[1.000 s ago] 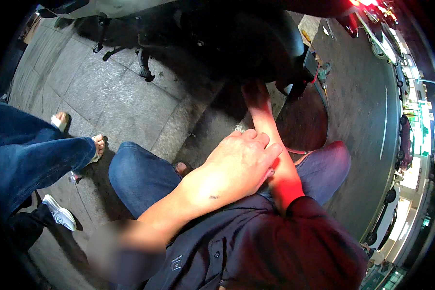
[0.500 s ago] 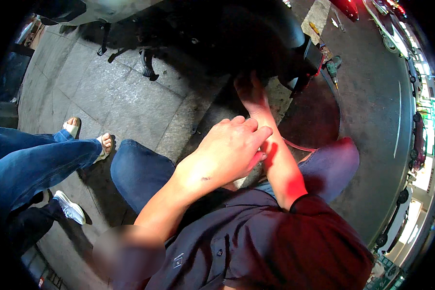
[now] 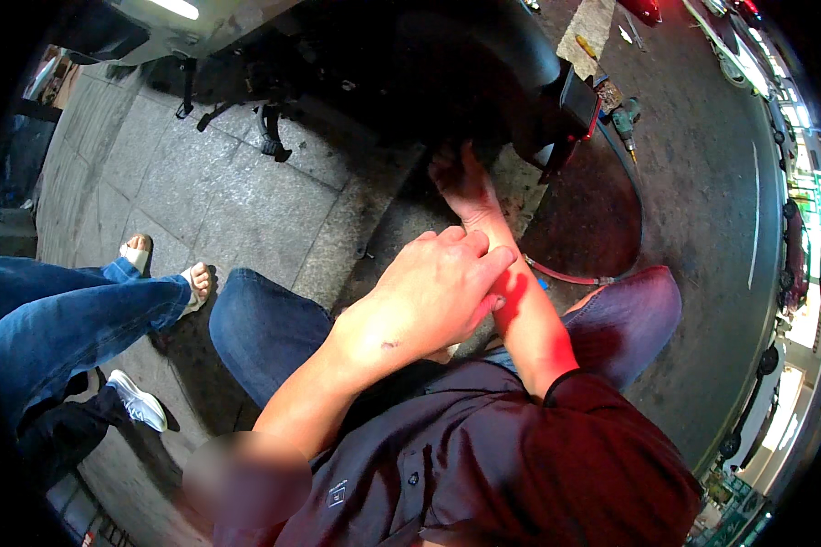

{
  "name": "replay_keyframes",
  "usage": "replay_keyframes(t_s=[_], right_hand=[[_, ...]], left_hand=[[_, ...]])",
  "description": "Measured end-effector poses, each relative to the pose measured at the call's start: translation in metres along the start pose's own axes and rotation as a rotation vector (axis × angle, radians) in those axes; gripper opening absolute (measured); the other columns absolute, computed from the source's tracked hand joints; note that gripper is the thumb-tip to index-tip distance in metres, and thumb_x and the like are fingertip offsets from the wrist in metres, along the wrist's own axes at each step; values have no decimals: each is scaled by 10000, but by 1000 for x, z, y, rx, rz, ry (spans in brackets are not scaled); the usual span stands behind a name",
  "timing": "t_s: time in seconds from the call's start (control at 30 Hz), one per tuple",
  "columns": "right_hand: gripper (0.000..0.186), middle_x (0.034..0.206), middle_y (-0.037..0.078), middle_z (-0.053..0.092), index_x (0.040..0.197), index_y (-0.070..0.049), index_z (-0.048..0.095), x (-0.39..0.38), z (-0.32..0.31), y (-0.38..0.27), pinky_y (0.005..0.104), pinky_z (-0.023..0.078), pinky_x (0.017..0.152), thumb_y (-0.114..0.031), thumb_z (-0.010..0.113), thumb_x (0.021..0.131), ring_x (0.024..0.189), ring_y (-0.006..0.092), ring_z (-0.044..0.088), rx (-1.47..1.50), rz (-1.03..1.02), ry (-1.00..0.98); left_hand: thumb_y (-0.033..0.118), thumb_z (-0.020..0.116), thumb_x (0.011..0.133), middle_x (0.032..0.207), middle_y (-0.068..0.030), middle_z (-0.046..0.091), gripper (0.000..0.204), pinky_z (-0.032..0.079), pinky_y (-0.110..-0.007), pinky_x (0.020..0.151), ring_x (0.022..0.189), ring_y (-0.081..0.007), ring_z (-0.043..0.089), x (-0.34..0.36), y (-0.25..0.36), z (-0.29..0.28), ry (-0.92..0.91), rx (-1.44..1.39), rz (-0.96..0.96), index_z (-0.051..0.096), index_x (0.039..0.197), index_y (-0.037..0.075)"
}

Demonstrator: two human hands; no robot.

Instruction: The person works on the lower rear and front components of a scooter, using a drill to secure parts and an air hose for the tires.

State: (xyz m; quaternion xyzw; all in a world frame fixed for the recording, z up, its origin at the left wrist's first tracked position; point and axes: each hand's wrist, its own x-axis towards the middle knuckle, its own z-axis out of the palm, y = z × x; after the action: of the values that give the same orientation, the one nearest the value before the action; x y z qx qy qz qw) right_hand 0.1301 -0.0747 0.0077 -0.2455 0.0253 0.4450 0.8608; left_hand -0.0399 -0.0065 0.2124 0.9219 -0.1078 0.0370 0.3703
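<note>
A dark two-wheeled vehicle (image 3: 410, 73), a scooter by its look, fills the top of the view, its lower parts deep in shadow. My right hand (image 3: 465, 187) reaches up to its shaded underside, fingers apart. Darkness hides what the fingertips touch, and no held thing shows. My left hand (image 3: 438, 287) is back side up, close over my right forearm. Its fingers curl inward, and what they hold, if anything, is hidden. At the vehicle's rear, right of my right hand, is a dark box-like part with a red glow (image 3: 579, 105).
To the right on the road lie a green power drill (image 3: 626, 120), a yellow-handled tool (image 3: 586, 46) and a hose (image 3: 570, 278). A kickstand (image 3: 271, 132) reaches the paving. Jeans-clad legs of a person (image 3: 91, 305) and another person's pale shoe (image 3: 137, 401) are at the left.
The vehicle sits slightly lower in the view. My right hand has shifted a little left and down, its fingers more spread. My left hand has barely moved.
</note>
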Motion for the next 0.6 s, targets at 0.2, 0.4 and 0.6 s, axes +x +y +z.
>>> replay_keyframes(t_s=[0.2, 0.4, 0.6], right_hand=[[317, 994, 99, 581, 1110, -87, 534, 19, -42, 0, 358, 440, 819, -235, 608, 840, 934, 249, 533, -885, -366, 184], [461, 1054, 192, 595, 1165, -106, 515, 4, -34, -20, 415, 475, 844, -282, 668, 768, 976, 351, 574, -2030, -628, 320], [424, 1024, 150, 617, 1126, -105, 537, 57, -112, -49, 387, 493, 825, -254, 679, 755, 961, 299, 590, -1974, -1090, 416]], left_hand=[[176, 639, 727, 860, -116, 552, 364, 467, -391, 713, 833, -294, 552, 2, 1, 1, -57, 31, -20, 543, 1055, 51], [185, 638, 731, 855, -114, 555, 353, 466, -391, 714, 828, -292, 552, 3, -2, 1, -37, -3, -5, 538, 1041, 50], [196, 639, 738, 859, -114, 558, 338, 468, -389, 714, 828, -287, 552, 9, -1, 2, -59, -9, 20, 543, 1025, 46]])
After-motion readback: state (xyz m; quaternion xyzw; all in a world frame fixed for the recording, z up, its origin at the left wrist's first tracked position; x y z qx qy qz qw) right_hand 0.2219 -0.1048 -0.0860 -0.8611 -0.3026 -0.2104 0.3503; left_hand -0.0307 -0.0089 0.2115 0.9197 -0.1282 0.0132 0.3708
